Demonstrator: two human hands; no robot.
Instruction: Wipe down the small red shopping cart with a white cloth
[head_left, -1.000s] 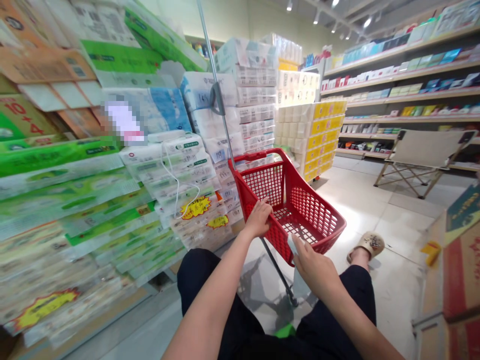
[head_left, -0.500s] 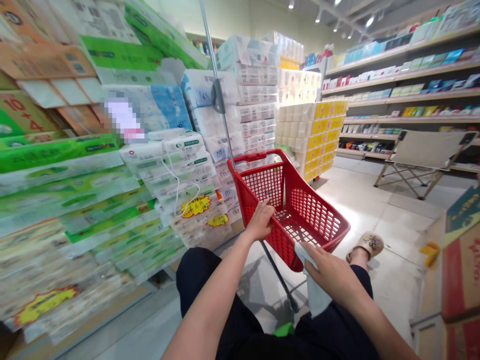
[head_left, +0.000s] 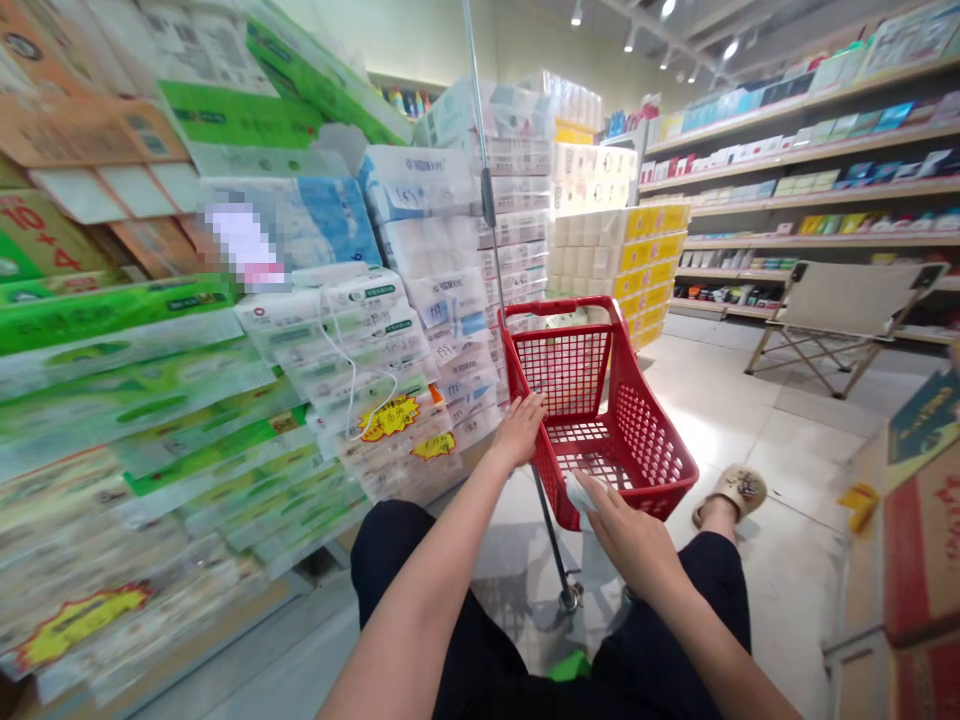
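A red plastic shopping cart basket [head_left: 652,430] with perforated walls stands between my knees on a metal frame. Over its left rim lie the fingers of my left hand [head_left: 519,432], gripping the edge. My right hand [head_left: 630,540] presses a white cloth [head_left: 583,497] against the basket's near corner. Most of the cloth is hidden under the fingers. A thin metal pole [head_left: 491,230] with a grey grip rises from the left side of the basket.
Stacked tissue packs [head_left: 382,330] stand close on the left. Cardboard boxes [head_left: 926,500] are at the right. A folding chair [head_left: 855,310] and stocked shelves [head_left: 795,190] stand farther back. My foot in a beige clog [head_left: 739,492] is right of the basket.
The basket has turned, its back end swinging right, and the pole stands more upright. My right hand has moved left with the cloth, whose hanging end no longer shows.
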